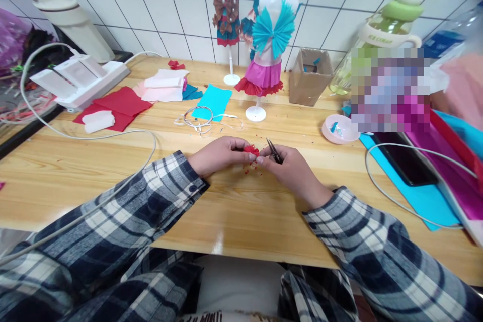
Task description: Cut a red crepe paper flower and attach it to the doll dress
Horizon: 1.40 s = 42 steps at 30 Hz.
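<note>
A small fringed red paper piece (251, 150) is pinched in the fingers of my left hand (225, 156), over the middle of the wooden table (241, 216). My right hand (292, 168) meets it from the other side, thumb and finger at the red piece's edge. Dark metal scissors or snips (274, 151) rest in my right hand, tips pointing up and away. Tiny red scraps (246, 171) lie scattered on the wood around my fingertips.
Behind my hands stand small dress forms (272, 35) in paper clothes, and a cardboard box (310, 78). Red paper (123, 105), blue paper (213, 102) and a power strip (81, 83) lie left. Rightward are a pink bowl (340, 129), a phone (405, 158) and a cable (381, 196).
</note>
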{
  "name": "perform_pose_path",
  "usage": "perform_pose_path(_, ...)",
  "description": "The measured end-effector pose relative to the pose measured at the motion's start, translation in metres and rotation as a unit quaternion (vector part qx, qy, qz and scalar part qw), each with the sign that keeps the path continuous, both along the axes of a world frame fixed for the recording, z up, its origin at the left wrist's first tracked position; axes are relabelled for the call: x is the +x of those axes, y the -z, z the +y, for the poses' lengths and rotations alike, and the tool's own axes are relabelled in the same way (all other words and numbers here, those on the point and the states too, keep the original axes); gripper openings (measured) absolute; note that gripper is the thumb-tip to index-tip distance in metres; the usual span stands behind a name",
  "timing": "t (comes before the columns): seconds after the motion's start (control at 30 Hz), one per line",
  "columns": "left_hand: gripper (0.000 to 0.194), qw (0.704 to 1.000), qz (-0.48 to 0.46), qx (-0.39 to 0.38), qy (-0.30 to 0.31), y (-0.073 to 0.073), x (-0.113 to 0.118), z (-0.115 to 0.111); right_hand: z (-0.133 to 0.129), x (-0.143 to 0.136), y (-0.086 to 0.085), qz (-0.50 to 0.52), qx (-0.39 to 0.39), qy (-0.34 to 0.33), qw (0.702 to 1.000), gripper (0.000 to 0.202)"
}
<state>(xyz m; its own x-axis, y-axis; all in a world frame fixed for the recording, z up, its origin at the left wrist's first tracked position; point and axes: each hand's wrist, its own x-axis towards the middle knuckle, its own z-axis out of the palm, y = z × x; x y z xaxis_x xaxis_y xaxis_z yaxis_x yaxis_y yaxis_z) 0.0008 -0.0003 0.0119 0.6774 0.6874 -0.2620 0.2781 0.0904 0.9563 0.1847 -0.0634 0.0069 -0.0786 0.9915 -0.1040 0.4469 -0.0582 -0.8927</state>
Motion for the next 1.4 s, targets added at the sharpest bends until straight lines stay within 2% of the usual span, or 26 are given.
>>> perform_pose_path(0.27, 0.021, 0.993, -0.079, -0.09, -0.011, -0.002, 0.0, -0.001, 0.0, -0.002, -0.002, 0.01, -0.006, 0.019, 1.0, 0.021)
perform_pose_path(0.5, 0.02, 0.989, -0.084, -0.105, -0.066, 0.004, 0.0, 0.0, 0.001, -0.002, 0.001, 0.023, -0.009, 0.013, 1.0, 0.024)
perform_pose_path(0.67, 0.021, 0.978, -0.13, -0.129, -0.102, 0.008, 0.0, 0.002, -0.002, -0.001, -0.002, 0.121, -0.094, 0.019, 0.988, 0.043)
perform_pose_path(0.73, 0.021, 0.972, -0.151, -0.137, -0.114, 0.009, 0.0, 0.003, -0.004, -0.002, -0.001, 0.117, -0.119, 0.004, 0.986, 0.049)
perform_pose_path(1.0, 0.021, 0.967, -0.159, -0.148, -0.132, 0.007, 0.002, 0.002, -0.009, -0.006, 0.012, -0.026, -0.022, -0.076, 0.997, 0.048)
perform_pose_path(1.4, 0.018, 0.969, -0.151, -0.147, -0.13, 0.005, 0.003, 0.001, -0.007, -0.008, 0.012, -0.062, 0.006, -0.085, 0.994, 0.046)
